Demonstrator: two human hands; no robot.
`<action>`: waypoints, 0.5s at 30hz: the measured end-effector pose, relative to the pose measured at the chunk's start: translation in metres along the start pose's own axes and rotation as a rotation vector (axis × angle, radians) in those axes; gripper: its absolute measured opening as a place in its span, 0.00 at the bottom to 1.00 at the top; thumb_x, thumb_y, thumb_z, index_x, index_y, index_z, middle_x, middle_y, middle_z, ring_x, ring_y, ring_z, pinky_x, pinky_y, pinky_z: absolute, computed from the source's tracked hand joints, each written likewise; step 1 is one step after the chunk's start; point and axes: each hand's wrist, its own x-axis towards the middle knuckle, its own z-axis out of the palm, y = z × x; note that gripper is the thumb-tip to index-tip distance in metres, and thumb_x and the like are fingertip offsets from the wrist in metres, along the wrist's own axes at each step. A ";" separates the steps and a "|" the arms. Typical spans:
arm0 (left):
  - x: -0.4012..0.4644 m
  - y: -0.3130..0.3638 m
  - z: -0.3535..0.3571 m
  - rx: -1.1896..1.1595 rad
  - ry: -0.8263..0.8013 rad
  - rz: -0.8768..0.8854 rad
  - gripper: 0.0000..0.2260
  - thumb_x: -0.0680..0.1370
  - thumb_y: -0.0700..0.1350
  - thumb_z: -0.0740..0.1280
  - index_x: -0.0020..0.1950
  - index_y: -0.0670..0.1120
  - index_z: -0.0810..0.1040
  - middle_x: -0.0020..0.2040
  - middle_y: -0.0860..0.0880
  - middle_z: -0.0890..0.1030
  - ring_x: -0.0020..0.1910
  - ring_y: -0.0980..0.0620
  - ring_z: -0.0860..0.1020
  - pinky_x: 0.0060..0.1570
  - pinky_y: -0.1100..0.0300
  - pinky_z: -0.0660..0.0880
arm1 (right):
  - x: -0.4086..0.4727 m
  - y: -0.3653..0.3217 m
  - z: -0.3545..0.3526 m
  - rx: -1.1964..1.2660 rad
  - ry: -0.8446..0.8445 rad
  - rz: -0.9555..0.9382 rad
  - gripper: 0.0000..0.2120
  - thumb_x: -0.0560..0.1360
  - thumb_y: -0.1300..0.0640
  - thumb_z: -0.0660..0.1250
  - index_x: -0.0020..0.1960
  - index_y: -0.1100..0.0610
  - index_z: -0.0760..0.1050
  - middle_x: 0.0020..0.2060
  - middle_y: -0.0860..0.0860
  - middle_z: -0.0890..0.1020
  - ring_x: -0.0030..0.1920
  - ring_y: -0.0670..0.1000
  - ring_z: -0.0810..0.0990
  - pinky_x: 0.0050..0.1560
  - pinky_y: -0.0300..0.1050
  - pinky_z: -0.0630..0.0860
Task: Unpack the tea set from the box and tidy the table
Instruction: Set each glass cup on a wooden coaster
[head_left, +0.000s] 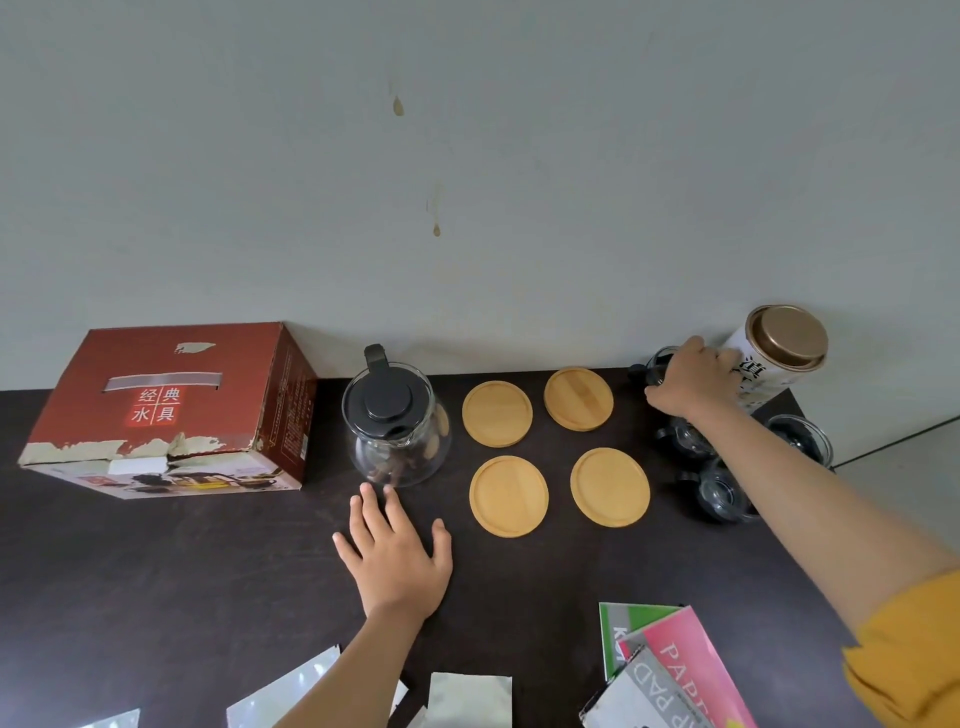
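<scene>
A red cardboard box (171, 410) with a torn front edge sits closed at the back left of the dark table (156, 571). Beside it stands a glass teapot (397, 426) with a black lid. Several round bamboo coasters (497, 413) lie in a square to its right. Small glass cups with black handles (724, 491) cluster at the right. My left hand (397, 551) rests flat on the table in front of the teapot, fingers spread. At the back right, my right hand (688, 382) grips a glass cup (655, 364) from above.
A white tea canister (779, 358) with a bronze lid stands against the wall just right of my right hand. Silver foil packets (467, 699) lie along the near edge. Pink, green and grey paper pads (670, 670) lie at the near right. The table ends at the right.
</scene>
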 end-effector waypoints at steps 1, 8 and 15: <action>0.000 0.000 0.000 0.000 -0.001 0.001 0.35 0.73 0.62 0.48 0.72 0.41 0.64 0.75 0.39 0.61 0.74 0.39 0.58 0.67 0.35 0.57 | 0.001 0.000 0.000 0.011 0.000 -0.002 0.35 0.68 0.48 0.74 0.64 0.65 0.61 0.62 0.63 0.70 0.65 0.65 0.62 0.59 0.58 0.70; 0.000 0.000 -0.001 0.005 -0.003 -0.001 0.35 0.73 0.62 0.49 0.73 0.42 0.64 0.75 0.39 0.60 0.74 0.39 0.57 0.68 0.35 0.56 | 0.004 0.000 -0.004 0.041 0.022 -0.006 0.34 0.66 0.49 0.75 0.62 0.64 0.62 0.60 0.62 0.71 0.65 0.65 0.63 0.59 0.57 0.71; 0.000 0.001 -0.002 0.008 0.006 0.004 0.34 0.73 0.62 0.49 0.72 0.41 0.65 0.74 0.39 0.62 0.74 0.38 0.59 0.67 0.35 0.58 | -0.018 -0.017 -0.012 0.106 0.186 -0.085 0.34 0.62 0.51 0.77 0.60 0.65 0.65 0.58 0.62 0.73 0.61 0.64 0.70 0.57 0.56 0.70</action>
